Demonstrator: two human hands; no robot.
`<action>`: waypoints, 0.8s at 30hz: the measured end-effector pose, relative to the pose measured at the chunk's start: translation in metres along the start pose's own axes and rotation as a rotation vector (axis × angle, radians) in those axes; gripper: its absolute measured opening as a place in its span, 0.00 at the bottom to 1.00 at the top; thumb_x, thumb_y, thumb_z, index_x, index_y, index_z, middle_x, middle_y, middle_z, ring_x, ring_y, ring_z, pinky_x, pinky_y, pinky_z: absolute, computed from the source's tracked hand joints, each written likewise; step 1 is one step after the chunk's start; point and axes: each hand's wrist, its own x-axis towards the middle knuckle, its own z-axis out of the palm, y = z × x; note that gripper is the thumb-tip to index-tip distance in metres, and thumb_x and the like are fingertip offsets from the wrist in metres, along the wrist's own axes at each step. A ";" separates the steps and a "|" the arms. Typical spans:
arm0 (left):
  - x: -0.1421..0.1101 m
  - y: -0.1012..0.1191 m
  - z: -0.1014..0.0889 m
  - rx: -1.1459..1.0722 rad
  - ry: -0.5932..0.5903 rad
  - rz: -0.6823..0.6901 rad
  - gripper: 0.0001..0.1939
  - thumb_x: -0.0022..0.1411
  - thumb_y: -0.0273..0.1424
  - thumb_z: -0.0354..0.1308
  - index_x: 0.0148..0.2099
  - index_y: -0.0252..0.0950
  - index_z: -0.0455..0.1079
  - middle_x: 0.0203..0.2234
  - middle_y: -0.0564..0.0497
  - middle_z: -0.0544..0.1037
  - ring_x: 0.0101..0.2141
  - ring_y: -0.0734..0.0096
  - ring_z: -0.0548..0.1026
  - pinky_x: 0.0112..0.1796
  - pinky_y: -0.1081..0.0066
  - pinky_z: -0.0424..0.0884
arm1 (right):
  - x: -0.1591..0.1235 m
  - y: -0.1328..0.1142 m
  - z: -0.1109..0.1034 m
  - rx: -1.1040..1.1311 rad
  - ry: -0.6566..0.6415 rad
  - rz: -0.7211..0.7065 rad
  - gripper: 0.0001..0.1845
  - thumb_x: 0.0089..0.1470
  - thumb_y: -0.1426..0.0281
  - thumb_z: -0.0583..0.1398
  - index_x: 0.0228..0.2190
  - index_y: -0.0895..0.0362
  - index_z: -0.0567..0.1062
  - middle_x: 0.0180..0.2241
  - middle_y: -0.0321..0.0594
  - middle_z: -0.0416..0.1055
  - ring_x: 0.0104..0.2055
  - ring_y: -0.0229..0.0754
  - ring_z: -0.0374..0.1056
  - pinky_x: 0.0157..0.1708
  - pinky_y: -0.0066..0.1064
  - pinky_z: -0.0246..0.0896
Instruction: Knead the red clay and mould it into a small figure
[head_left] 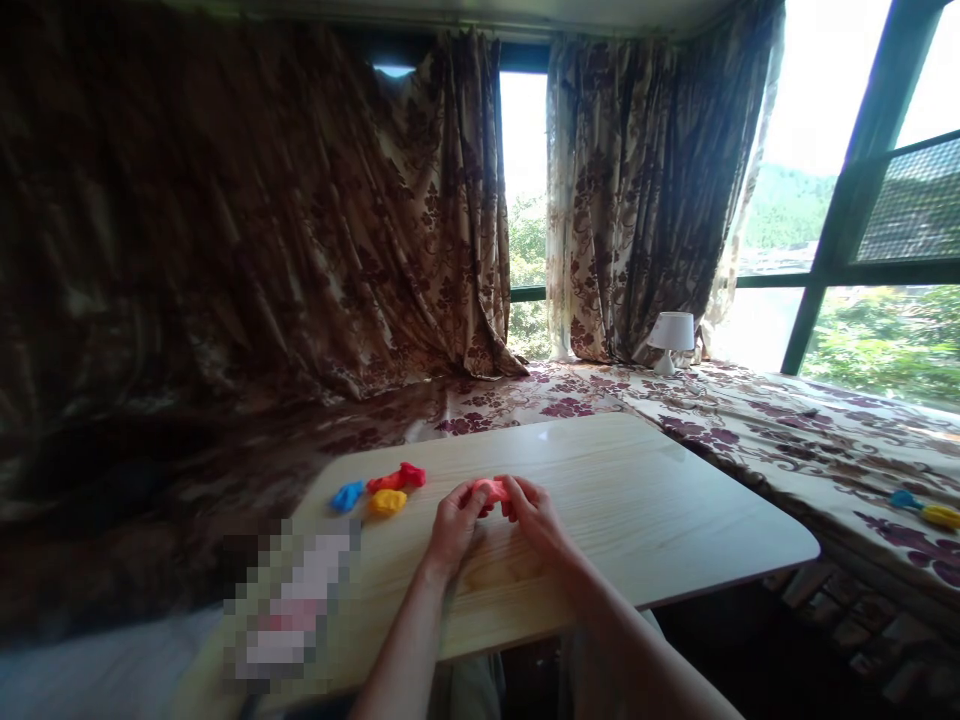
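Both hands meet over the wooden table, each pinching one end of a small coral-pink lump [491, 490] that looks like modelling clay. My left hand [454, 522] grips its left side between thumb and fingers. On the other side, my right hand [531, 508] has its fingertips closed around it. The lump is held just above the tabletop, partly covered by my fingers. To the left of my hands lie a blue lump [347, 496], a yellow lump [388, 502] and a longer red lump [397, 478], close together and crumpled in shape.
The pale wooden table [637, 500] has rounded corners. A blurred-out patch [292, 610] covers its left front. Beyond it are a flowered cover [705, 420], a small white lamp [673, 332] and patterned curtains [420, 230]. A yellow piece [941, 516] and a blue piece [906, 499] lie far right.
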 end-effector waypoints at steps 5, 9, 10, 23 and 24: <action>0.000 -0.001 0.000 -0.011 0.001 -0.008 0.24 0.51 0.46 0.59 0.45 0.33 0.72 0.30 0.47 0.77 0.30 0.70 0.74 0.36 0.70 0.69 | -0.002 -0.001 -0.001 0.046 -0.061 -0.015 0.20 0.52 0.57 0.56 0.37 0.60 0.75 0.21 0.34 0.67 0.23 0.35 0.61 0.23 0.25 0.57; -0.002 0.001 0.002 0.056 -0.041 0.036 0.20 0.52 0.44 0.60 0.41 0.33 0.73 0.28 0.49 0.76 0.30 0.72 0.72 0.35 0.73 0.68 | -0.002 -0.002 -0.001 -0.032 -0.007 -0.061 0.18 0.52 0.60 0.55 0.32 0.60 0.77 0.19 0.34 0.66 0.22 0.35 0.60 0.23 0.25 0.55; -0.003 0.001 0.003 0.062 -0.036 0.037 0.20 0.51 0.43 0.60 0.40 0.33 0.73 0.28 0.50 0.76 0.30 0.72 0.72 0.34 0.73 0.67 | -0.002 -0.002 -0.001 -0.042 0.005 -0.054 0.18 0.53 0.60 0.54 0.30 0.60 0.77 0.18 0.34 0.65 0.22 0.34 0.59 0.22 0.25 0.54; -0.005 0.002 0.005 0.040 -0.041 0.008 0.21 0.52 0.45 0.59 0.40 0.33 0.72 0.28 0.49 0.76 0.28 0.73 0.72 0.32 0.74 0.68 | -0.004 -0.006 -0.002 -0.021 0.010 -0.031 0.18 0.51 0.57 0.56 0.29 0.60 0.75 0.18 0.32 0.64 0.20 0.33 0.58 0.20 0.24 0.54; -0.005 0.003 0.006 0.042 -0.033 -0.003 0.21 0.51 0.45 0.60 0.41 0.33 0.72 0.29 0.49 0.77 0.28 0.73 0.72 0.32 0.74 0.68 | -0.004 -0.006 -0.002 -0.025 0.016 -0.029 0.18 0.51 0.57 0.56 0.27 0.60 0.75 0.17 0.32 0.63 0.20 0.33 0.57 0.20 0.24 0.54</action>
